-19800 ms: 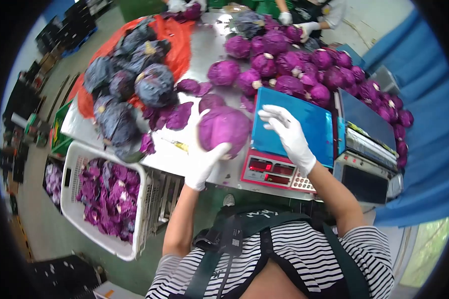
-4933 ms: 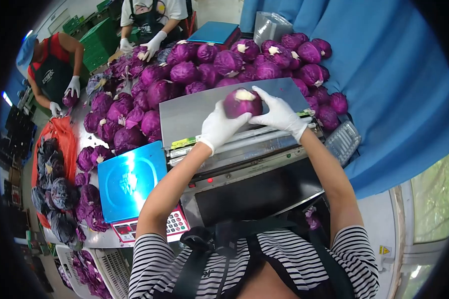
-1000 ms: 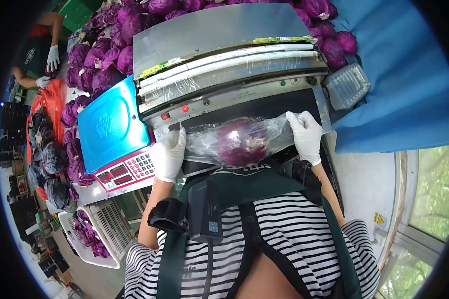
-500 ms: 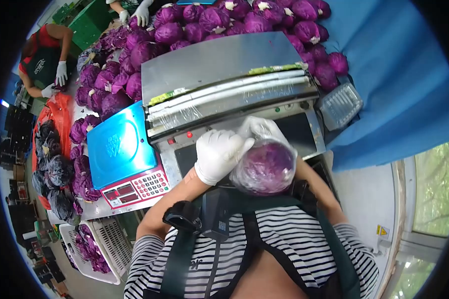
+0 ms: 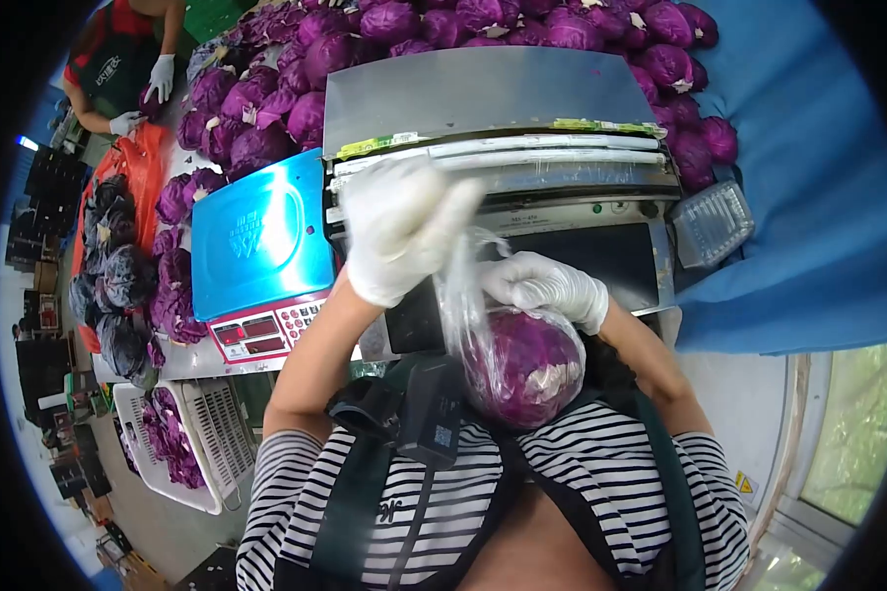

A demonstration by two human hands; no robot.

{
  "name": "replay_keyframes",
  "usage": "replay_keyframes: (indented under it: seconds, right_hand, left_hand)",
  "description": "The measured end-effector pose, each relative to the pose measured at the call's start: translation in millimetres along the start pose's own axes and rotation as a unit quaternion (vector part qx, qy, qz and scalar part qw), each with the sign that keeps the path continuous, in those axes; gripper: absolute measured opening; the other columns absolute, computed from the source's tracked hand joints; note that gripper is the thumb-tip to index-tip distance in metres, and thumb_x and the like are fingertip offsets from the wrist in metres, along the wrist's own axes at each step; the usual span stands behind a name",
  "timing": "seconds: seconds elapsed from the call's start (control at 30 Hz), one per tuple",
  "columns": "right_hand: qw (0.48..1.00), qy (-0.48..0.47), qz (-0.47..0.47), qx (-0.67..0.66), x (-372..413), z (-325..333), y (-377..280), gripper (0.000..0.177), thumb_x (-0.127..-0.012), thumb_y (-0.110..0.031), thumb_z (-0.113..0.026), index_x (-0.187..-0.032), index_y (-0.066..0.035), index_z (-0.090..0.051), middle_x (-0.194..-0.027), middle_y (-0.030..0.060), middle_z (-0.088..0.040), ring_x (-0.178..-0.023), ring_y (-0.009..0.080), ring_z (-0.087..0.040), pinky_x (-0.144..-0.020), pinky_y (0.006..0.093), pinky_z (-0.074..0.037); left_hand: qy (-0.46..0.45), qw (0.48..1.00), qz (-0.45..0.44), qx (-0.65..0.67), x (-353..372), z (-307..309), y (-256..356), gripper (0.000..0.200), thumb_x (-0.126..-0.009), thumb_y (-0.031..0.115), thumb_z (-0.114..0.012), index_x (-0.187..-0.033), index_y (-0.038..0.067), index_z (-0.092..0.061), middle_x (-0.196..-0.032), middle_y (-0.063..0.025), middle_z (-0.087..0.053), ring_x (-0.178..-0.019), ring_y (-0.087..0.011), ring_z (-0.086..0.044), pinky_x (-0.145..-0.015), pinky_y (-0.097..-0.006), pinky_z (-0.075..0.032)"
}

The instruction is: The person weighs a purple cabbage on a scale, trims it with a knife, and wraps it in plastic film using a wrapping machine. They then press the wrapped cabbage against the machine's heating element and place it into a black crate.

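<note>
A purple cabbage (image 5: 534,366) in clear plastic film hangs close against the striped shirt, its pale stem end facing down and right. My left hand (image 5: 400,225), in a white glove and slightly blurred, is closed on a stretched strand of the film (image 5: 455,295) above and left of the cabbage. At the cabbage's top, my right hand (image 5: 550,288), also gloved, grips the gathered film with bent fingers. Behind both hands is the wrapping machine (image 5: 483,94) with its white rollers (image 5: 522,150).
A blue scale (image 5: 256,241) stands left of the machine. Cabbages (image 5: 384,22) are piled behind. A clear plastic box (image 5: 715,225) lies right. A co-worker (image 5: 118,69) in gloves stands far left. A white crate (image 5: 207,433) with purple leaves is low left.
My left hand has risen up and left, drawing out a strand of film. The cabbage has turned, showing its stem end, and sits lower. My right hand has moved onto its top.
</note>
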State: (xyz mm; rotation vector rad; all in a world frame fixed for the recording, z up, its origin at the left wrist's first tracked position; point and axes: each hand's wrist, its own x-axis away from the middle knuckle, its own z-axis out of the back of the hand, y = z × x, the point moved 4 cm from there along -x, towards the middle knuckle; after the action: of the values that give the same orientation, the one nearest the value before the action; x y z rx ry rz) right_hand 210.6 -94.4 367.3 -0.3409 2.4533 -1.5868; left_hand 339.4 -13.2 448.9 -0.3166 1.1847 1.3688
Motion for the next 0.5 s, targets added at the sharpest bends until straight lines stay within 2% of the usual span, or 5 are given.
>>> replay_keyframes:
  seconds: [0.07,0.1,0.27,0.43,0.5]
  right_hand:
    - [0.985,0.172,-0.007,0.021,1.5,-2.0,6.4,0.034,-0.089,-0.039,-0.06,-0.098,-0.007,-0.062,-0.105,0.0067,-0.058,-0.104,0.016,-0.052,-0.096,0.029,-0.04]
    - [0.993,0.111,-0.027,-0.038,2.9,6.6,19.5,0.039,-0.091,-0.033,-0.059,-0.118,-0.005,-0.057,-0.11,0.0067,-0.058,-0.107,0.0166,-0.051,-0.097,0.0312,-0.041]
    - [0.984,0.173,-0.025,-0.022,13.0,12.5,29.7,0.031,-0.09,-0.023,-0.057,-0.113,-0.002,-0.058,-0.109,0.0078,-0.06,-0.103,0.016,-0.054,-0.093,0.0306,-0.043]
    - [0.979,0.18,-0.095,-0.007,24.8,8.0,42.5,0.029,-0.089,-0.018,-0.056,-0.112,-0.002,-0.058,-0.106,0.0091,-0.06,-0.1,0.0154,-0.056,-0.09,0.0304,-0.044]
    - [0.971,0.15,-0.17,0.077,40.3,9.4,47.5,0.028,-0.088,-0.016,-0.056,-0.112,-0.002,-0.058,-0.105,0.0096,-0.061,-0.099,0.0152,-0.056,-0.09,0.0303,-0.045]
  left_hand:
    - [-0.098,0.991,-0.043,0.086,-8.2,-27.3,4.6,0.031,-0.081,0.011,-0.064,-0.058,0.004,-0.044,-0.055,-0.0091,-0.039,-0.047,-0.0254,-0.042,-0.045,-0.0367,-0.031]
    - [-0.116,0.981,-0.077,0.133,-11.6,-40.0,8.5,0.03,-0.081,0.012,-0.064,-0.058,0.004,-0.045,-0.055,-0.0089,-0.041,-0.048,-0.0262,-0.043,-0.046,-0.0374,-0.032]
    - [-0.268,0.922,-0.119,0.252,6.5,-81.9,27.4,0.029,-0.082,0.018,-0.064,-0.063,0.004,-0.048,-0.063,-0.0102,-0.049,-0.059,-0.0295,-0.05,-0.054,-0.0384,-0.04]
    - [-0.437,0.805,0.052,0.397,42.1,-105.0,17.1,0.021,-0.09,0.022,-0.051,-0.096,0.006,-0.063,-0.103,-0.0144,-0.059,-0.103,-0.0309,-0.054,-0.09,-0.0378,-0.042]
    - [-0.489,0.667,0.176,0.534,66.7,-108.2,6.9,0.035,-0.095,0.024,-0.043,-0.119,0.006,-0.061,-0.127,-0.0151,-0.055,-0.125,-0.0262,-0.044,-0.107,-0.0348,-0.03]
